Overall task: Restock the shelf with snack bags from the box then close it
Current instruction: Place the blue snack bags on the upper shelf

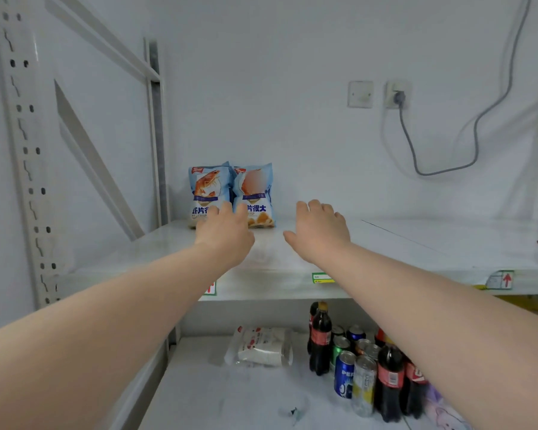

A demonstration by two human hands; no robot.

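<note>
Snack bags (pixel 212 187), 2, upright on shelf (pixel 385 243); left hand (pixel 224 234) before them, right hand (pixel 320 231) beside, both relaxed, empty.

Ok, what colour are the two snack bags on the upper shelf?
The snack bags are light blue with orange pictures, seen in the head view.

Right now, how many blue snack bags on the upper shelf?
2. Both stand side by side at the back left of the upper shelf: the left bag, partly behind the left hand, and the right bag. Others may be hidden behind them.
</note>
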